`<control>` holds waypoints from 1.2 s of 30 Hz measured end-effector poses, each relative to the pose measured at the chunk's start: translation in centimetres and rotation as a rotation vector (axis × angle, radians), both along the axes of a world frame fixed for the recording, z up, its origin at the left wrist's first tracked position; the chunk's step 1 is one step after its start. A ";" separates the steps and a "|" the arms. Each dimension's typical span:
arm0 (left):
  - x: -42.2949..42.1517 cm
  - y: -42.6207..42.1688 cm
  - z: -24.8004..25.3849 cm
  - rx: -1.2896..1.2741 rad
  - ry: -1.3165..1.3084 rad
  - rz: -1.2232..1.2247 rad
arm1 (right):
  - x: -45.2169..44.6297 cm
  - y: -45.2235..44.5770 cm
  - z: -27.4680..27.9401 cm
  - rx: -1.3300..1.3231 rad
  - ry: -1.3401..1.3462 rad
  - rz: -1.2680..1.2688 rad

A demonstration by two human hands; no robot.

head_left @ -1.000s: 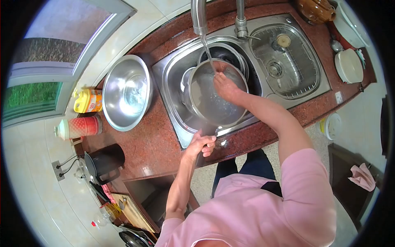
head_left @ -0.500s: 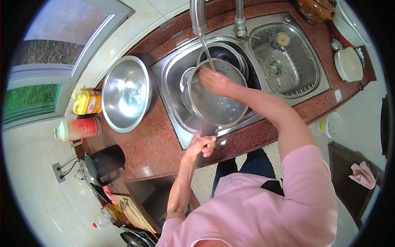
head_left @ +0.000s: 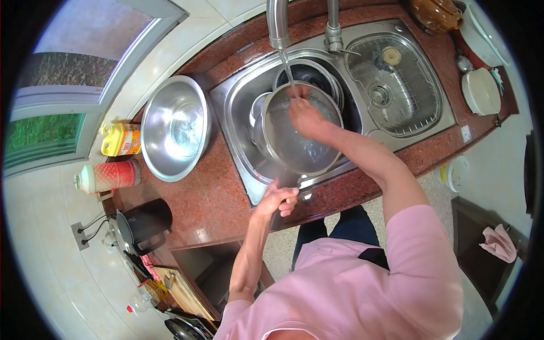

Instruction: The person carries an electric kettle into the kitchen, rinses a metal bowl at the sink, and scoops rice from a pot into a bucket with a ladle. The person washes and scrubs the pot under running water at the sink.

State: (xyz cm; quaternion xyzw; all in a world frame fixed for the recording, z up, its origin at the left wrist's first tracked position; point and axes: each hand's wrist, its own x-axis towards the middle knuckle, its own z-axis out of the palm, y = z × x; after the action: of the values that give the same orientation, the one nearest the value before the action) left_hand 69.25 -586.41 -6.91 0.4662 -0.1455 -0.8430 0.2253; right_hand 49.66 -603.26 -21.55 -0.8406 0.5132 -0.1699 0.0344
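Observation:
A metal saucepan with a dark handle is tilted over the left sink basin. My left hand is closed around the handle at the counter's front edge. Inside the pan, my right hand reaches toward the far wall, its fingers stretched out and partly blurred by water; I see nothing held in it. Water runs from the faucet onto the fingers and into the pan. Behind the pan lies a dark round pan, and a smaller metal vessel shows at its left.
A large steel bowl stands on the red counter to the left. Near it are a yellow jug, a red bottle and a black kettle. The right basin holds a wire rack; a white bowl is beyond it.
My right hand has moved slightly right and down inside the saucepan. My left hand keeps its hold on the handle, and water still runs.

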 end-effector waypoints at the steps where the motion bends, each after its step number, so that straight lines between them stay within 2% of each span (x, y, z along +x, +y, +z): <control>1: 0.0 0.1 -0.1 0.005 -0.002 0.007 | 1.0 -0.4 1.2 0.169 -0.089 -0.095; 4: 0.3 0.2 -0.7 0.008 -0.009 0.003 | 3.4 -2.7 1.5 0.324 -0.780 -0.547; 7: 0.1 0.3 -0.6 0.042 -0.013 0.013 | 6.4 -3.2 0.8 0.241 -0.931 -0.539; 8: -0.1 0.2 -0.3 0.015 0.005 0.002 | 7.4 -2.4 1.9 0.266 -0.821 -0.388; 10: 0.4 0.0 -1.0 0.021 0.048 -0.059 | 8.6 -1.1 1.1 0.058 -0.921 -0.202; 11: 0.6 -0.1 -1.3 0.022 0.065 -0.089 | 8.8 -1.0 0.8 -0.030 -0.936 -0.195; 13: 0.5 0.0 -1.5 0.023 0.033 -0.056 | 7.3 -3.1 0.3 0.199 -0.970 -0.545; 14: 0.6 0.2 -1.6 0.025 0.015 -0.043 | 6.9 -3.9 -0.5 0.208 -1.110 -0.758; 15: 0.7 0.1 -1.6 0.026 0.019 -0.051 | 5.8 -3.6 -1.4 0.243 -0.938 -0.802; 17: 0.6 0.0 -1.6 0.024 0.031 -0.057 | 5.0 -3.0 -1.6 0.370 -1.015 -1.021; 20: 0.3 0.2 -1.3 0.024 -0.022 -0.037 | 6.8 -3.9 -2.8 0.391 -1.410 -1.018; 22: -0.1 -0.2 -0.4 0.025 -0.002 -0.026 | 8.2 -3.4 -2.3 0.090 -1.235 -0.521; 23: -0.2 -0.1 -0.2 0.035 0.007 -0.018 | 8.9 -1.6 -0.3 0.166 -0.981 -0.373; 25: -0.1 0.2 -0.6 0.042 -0.015 0.012 | 11.3 2.3 -6.4 0.034 -0.456 0.115; 26: -0.1 0.1 -0.5 0.044 -0.014 0.007 | 12.4 3.9 -10.6 -0.197 -0.671 0.225; 27: -0.1 0.0 -0.4 0.044 -0.013 0.002 | 11.8 3.8 -9.2 -0.053 -0.813 0.212; 29: -0.3 -0.1 -0.1 0.048 -0.009 0.003 | 9.3 3.7 -2.9 0.247 -1.092 0.180; 30: -0.3 -0.1 0.0 0.052 -0.011 -0.001 | 7.7 1.0 -0.8 0.425 -0.752 0.106; 32: -0.3 0.1 -0.1 0.066 -0.027 0.005 | 6.3 -2.5 1.2 0.284 -0.662 -0.318; 33: -0.3 0.0 -0.2 0.068 -0.031 0.010 | 6.4 -3.5 -1.7 0.015 -1.046 -0.523; 34: -0.4 -0.1 -0.1 0.058 -0.028 0.003 | 5.7 -3.5 -2.7 0.183 -0.995 -0.734; 36: -0.4 -0.2 0.0 0.042 -0.020 -0.006 | 6.4 -4.4 -5.6 0.355 -1.291 -0.968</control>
State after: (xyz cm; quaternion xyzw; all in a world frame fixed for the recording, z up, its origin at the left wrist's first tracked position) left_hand 68.82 -586.59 -6.92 0.4786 -0.1315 -0.8419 0.2118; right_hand 56.07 -607.65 -27.13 -0.2458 0.7171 -0.5318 0.3776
